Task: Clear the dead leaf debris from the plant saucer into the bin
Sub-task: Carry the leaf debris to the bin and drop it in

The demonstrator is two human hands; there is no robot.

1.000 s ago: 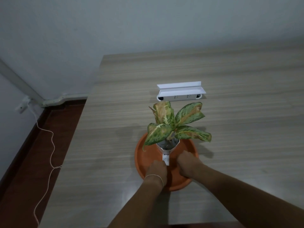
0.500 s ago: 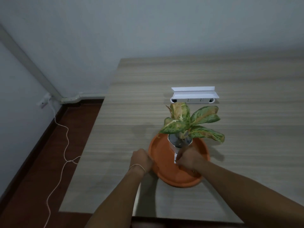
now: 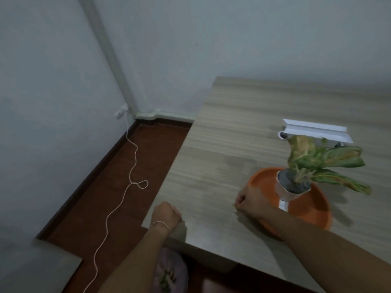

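An orange plant saucer (image 3: 313,208) sits near the front of the wooden table (image 3: 228,140). In it stands a white pot (image 3: 282,192) with a green-and-yellow leafy plant (image 3: 317,161). My right hand (image 3: 250,200) is a closed fist resting on the table just left of the saucer's rim. My left hand (image 3: 167,215), with a thin band on the wrist, is a closed fist at the table's front left corner, above the bin (image 3: 171,271). The bin is on the floor, has a purple liner and holds green leaf bits. Whatever the fists hold is hidden.
A white power strip (image 3: 313,132) lies on the table behind the plant. A white cable (image 3: 132,166) runs from a wall socket (image 3: 119,114) across the dark red floor. Walls meet in a corner at the left.
Both hands have left the saucer and moved left. The left fist has gone out to the table's corner over the bin. My view has swung left and down, bringing the floor and bin in.
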